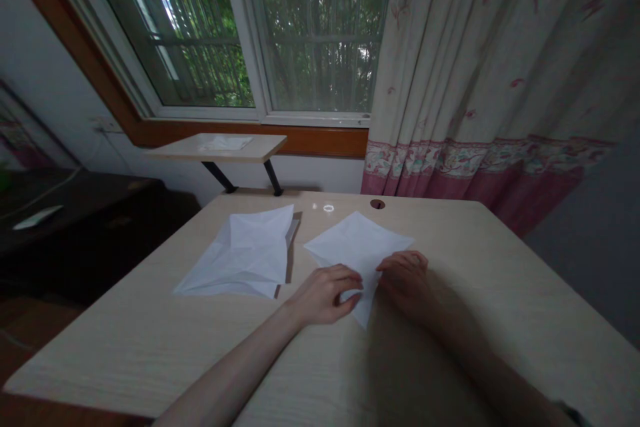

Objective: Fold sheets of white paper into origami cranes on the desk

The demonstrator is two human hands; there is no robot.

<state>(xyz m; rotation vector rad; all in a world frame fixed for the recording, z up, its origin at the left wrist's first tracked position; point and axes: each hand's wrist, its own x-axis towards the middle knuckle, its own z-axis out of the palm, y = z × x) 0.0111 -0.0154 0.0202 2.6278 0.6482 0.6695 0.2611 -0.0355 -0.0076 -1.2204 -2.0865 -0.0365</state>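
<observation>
A folded white sheet of paper (357, 243) lies on the light wooden table (150, 347), shaped roughly like a triangle pointing toward me. My left hand (325, 293) rests on its near left edge with curled fingers pinching the paper. My right hand (407, 280) presses on its near right edge, fingers bent down onto the sheet. A second, creased white sheet (245, 253) lies flat to the left, untouched.
A small raised shelf (220, 147) with a paper on it stands at the table's far edge under the window. A cable hole (377, 204) and a small ring (329, 208) sit near the back. A curtain (500, 80) hangs right; a dark cabinet (75, 213) stands left.
</observation>
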